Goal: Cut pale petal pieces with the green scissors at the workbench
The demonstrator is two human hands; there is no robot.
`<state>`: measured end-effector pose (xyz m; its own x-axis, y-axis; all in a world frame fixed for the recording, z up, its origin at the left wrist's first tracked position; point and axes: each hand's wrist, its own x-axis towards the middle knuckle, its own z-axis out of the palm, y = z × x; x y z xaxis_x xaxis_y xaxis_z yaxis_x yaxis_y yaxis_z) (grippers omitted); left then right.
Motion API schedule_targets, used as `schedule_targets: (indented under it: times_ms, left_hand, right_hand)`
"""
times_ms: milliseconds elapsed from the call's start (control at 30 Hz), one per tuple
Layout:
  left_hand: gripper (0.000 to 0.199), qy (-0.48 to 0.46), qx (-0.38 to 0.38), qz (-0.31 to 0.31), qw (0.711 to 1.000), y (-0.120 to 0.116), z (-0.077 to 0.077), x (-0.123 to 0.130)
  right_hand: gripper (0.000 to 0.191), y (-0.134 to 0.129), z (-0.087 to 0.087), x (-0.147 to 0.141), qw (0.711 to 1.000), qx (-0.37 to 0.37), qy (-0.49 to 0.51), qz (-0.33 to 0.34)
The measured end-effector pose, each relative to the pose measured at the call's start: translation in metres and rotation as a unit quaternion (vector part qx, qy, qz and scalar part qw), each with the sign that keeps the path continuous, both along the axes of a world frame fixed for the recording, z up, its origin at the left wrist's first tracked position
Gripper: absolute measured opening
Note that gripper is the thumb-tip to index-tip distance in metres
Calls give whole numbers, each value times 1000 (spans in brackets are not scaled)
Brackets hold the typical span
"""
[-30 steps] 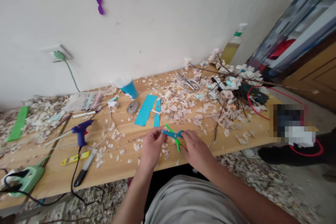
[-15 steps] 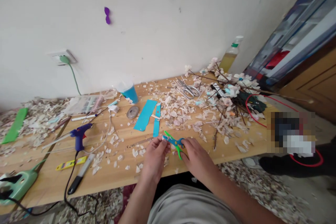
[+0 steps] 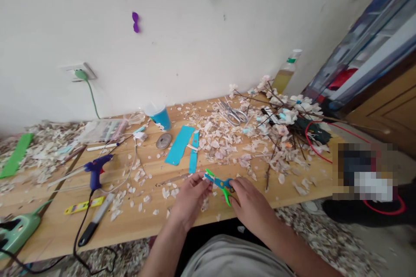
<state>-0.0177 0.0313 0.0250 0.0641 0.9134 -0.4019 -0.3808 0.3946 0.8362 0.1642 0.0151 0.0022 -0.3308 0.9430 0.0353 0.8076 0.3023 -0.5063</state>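
Near the front edge of the table, my right hand [image 3: 248,197] is closed round the handles of blue and green scissors [image 3: 221,182]. Their handles are spread, and the blades point left toward my other hand. My left hand [image 3: 191,192] pinches a small pale piece at the blade tips; its kind is too small to make out. Just beyond my hands lie a wide blue strip [image 3: 180,145] and a narrower blue strip [image 3: 193,162]. Pale petal-like scraps [image 3: 217,138] are strewn around them.
Left are a glue gun [image 3: 95,171], a yellow packet [image 3: 84,205] and a utility knife [image 3: 96,220]. Behind stand a blue cup [image 3: 161,119] and metal scissors [image 3: 237,116]. Flowered branches [image 3: 282,114] and a bottle [image 3: 284,75] are right, near a blurred patch [image 3: 364,173].
The scissors and my right hand have shifted slightly right and down, and the handles look wider apart. My left hand keeps its pinch. The view has tilted a little.
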Motion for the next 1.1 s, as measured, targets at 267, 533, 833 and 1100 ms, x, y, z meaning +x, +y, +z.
schedule_targets:
  times_ms: [267,533,833,1100]
  left_hand:
    - [25,23,47,49,997,-9,-16,10]
    - [24,173,80,-21,981,-3,2,-2]
    - [24,249,97,-73,961,-1,2,-14]
    - [22,313,130,-171,925,0,17,-30]
  right_hand:
    - [20,-8,7,3,1000,-1,2,1]
    - [24,-10,1,4,999,38,-8,-11]
    - [17,-11,3,-1,1000,1,-24,11]
    - [16,-15,-2,-1,999,9,-35,8]
